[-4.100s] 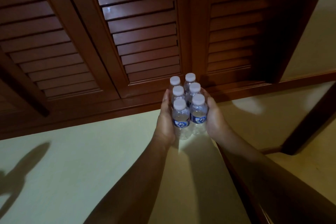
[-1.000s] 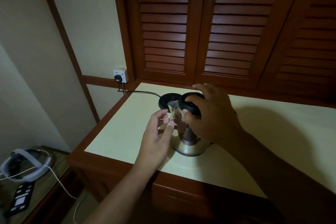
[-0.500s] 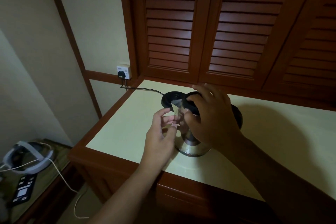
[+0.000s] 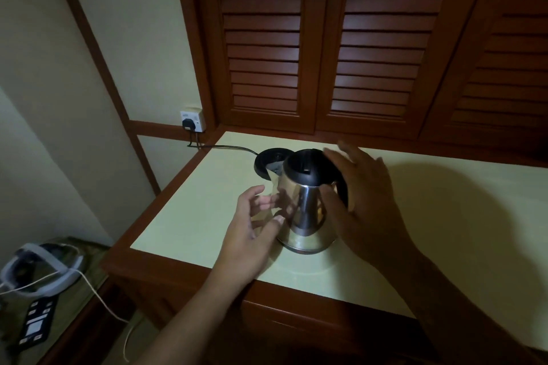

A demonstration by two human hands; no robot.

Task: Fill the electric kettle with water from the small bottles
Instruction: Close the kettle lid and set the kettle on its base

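A steel electric kettle (image 4: pixel 305 210) with a black lid (image 4: pixel 308 167) stands upright on the pale tabletop (image 4: pixel 189 216), near its front edge. Its black power base (image 4: pixel 268 160) lies just behind it to the left. My left hand (image 4: pixel 252 234) is at the kettle's left side, fingers spread, fingertips at the steel wall. My right hand (image 4: pixel 364 204) is at the kettle's right side with fingers extended and apart, hiding the handle; its thumb lies against the body. No water bottles are in view.
A black cord (image 4: pixel 231 147) runs from the base to a wall socket (image 4: pixel 192 121) at the back left. Louvred wooden doors (image 4: pixel 326 38) rise behind the table. Below left, a white device (image 4: pixel 38 267) with a cable and a dark remote (image 4: pixel 35 323) lie on a lower surface.
Four seconds ago both hands held a pack of small bottles; it is gone from view. In the last second my right hand came off the lid to the kettle's right side and opened.
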